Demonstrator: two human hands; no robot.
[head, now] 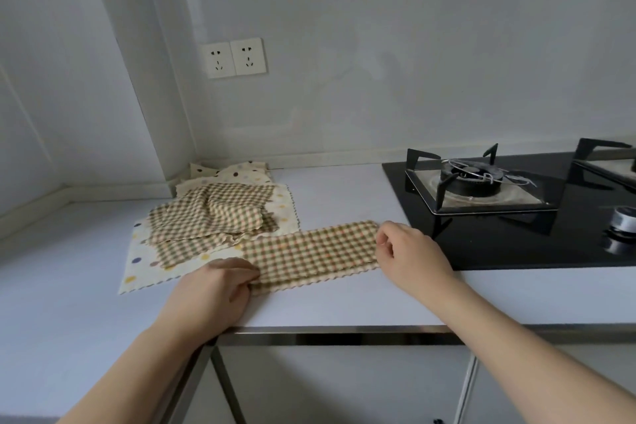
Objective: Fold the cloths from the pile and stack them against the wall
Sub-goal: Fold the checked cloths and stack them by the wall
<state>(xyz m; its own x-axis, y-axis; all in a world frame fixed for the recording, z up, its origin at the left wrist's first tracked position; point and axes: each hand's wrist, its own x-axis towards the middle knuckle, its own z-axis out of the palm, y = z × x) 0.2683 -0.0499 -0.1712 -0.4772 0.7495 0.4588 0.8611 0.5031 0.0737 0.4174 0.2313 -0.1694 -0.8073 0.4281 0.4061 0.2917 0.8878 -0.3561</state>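
Both-handed, left hand (220, 280) and right hand (401, 248) pinch the checked cloth's (309, 253) ends.

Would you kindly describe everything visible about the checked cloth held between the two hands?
The checked cloth is a soft fabric in a green, cream and orange check with wavy edges. It lies flat on the white counter as a long, narrow folded strip. The left hand pinches its left end, the right hand its right end. Its left part overlaps the cloth pile; the black hob lies just beyond.
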